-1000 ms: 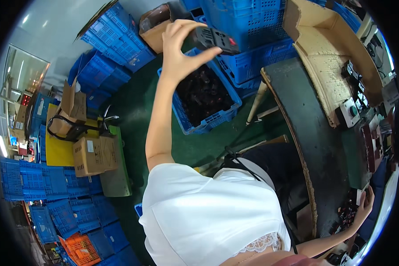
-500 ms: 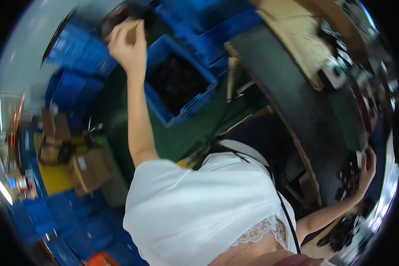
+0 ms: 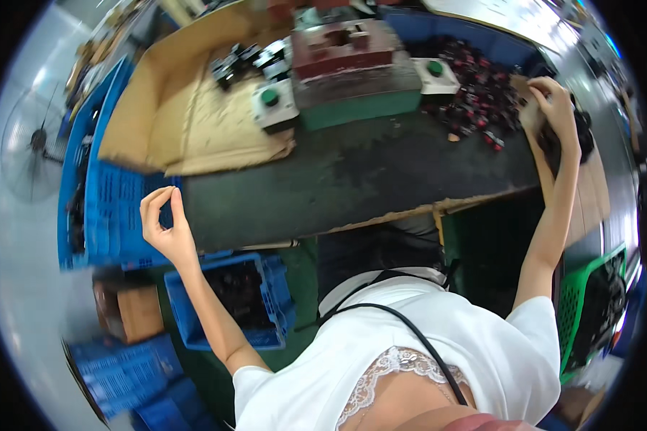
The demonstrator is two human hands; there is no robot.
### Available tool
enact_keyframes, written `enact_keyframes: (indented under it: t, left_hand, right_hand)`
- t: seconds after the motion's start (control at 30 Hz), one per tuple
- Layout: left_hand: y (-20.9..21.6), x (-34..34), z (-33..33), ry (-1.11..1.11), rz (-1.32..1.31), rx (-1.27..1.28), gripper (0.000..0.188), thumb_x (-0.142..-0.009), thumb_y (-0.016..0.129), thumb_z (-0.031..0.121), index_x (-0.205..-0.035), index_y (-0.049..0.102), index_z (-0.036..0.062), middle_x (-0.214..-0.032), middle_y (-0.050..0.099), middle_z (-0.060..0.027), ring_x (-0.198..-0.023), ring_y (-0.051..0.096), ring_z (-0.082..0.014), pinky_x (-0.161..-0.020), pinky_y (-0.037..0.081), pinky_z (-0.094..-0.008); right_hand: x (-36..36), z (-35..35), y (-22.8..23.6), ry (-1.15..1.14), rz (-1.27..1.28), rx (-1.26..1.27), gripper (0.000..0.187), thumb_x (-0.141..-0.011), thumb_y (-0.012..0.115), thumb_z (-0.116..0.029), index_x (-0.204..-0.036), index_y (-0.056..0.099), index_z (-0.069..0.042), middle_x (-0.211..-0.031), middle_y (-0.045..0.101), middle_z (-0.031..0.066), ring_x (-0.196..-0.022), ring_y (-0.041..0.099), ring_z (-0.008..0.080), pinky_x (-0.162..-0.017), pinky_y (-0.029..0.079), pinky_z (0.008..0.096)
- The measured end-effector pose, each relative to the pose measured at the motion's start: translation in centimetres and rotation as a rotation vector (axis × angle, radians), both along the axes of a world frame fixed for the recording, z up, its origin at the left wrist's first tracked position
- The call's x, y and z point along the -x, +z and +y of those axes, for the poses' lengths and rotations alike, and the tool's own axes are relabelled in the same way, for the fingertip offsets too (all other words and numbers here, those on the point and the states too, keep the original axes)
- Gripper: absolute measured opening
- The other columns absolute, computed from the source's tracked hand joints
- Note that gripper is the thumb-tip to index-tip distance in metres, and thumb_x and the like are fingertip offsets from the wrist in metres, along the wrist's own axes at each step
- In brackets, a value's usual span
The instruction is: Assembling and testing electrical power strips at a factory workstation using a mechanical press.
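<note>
My left hand (image 3: 167,224) is raised at the left end of the dark workbench (image 3: 359,176), beside a tall blue crate (image 3: 126,208). Its thumb and fingers curl together in a pinch; anything between the tips is too small to make out. At the bench's right end my right hand (image 3: 559,115) is at the edge of a pile of small dark red and black parts (image 3: 474,90). Its fingers are bent together, and what they may hold is hidden. A pale, blurred shape overlaps its inner side. A red and green press fixture (image 3: 359,100) stands between the hands.
Green push buttons (image 3: 269,98) (image 3: 434,68) flank the fixture. An open cardboard box (image 3: 208,136) holds black parts (image 3: 235,65). Below the bench's left end sits a blue crate of dark parts (image 3: 266,269). A green basket (image 3: 574,309) stands right, a fan (image 3: 39,140) far left.
The view has swung from the floor crates to the bench. My left hand has gone from above the floor crate to the bench's left end; my right stays near the dark parts.
</note>
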State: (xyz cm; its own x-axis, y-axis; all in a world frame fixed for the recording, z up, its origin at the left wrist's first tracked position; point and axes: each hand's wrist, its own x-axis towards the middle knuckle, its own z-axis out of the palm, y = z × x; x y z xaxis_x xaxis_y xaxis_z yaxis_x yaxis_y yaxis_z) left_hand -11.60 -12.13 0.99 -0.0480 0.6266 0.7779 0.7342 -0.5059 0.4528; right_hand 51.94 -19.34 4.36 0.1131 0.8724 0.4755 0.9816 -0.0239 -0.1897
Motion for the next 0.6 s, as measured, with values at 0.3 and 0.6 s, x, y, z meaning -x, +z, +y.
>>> enact_keyframes:
  t: [0.3,0.6]
  left_hand:
    - [1.4,-6.5,13.5,-0.174,0.184,0.104,0.003,-0.078,0.064,0.001,-0.08,0.065,0.0017,-0.087,0.062,-0.0083,-0.084,0.059,-0.0214,-0.076,0.045,-0.0306]
    - [-2.7,-3.0,26.6,0.017,0.177,0.524,0.082,-0.069,0.077,0.037,-0.13,0.04,-0.0039,-0.123,0.051,-0.0224,-0.11,0.053,-0.0298,-0.092,0.043,-0.038]
  right_hand:
    - [-6.3,-5.5,1.0,-0.541,-0.086,0.021,0.016,-0.076,0.06,-0.004,-0.091,0.065,-0.002,-0.081,0.067,0.0118,-0.073,0.064,0.0222,-0.071,0.049,0.0305]
    - [-7.8,-5.6,-0.4,-0.514,-0.237,0.05,0.014,-0.078,0.058,-0.011,-0.087,0.068,-0.007,-0.085,0.066,0.0139,-0.084,0.063,0.0311,-0.077,0.049,0.039]
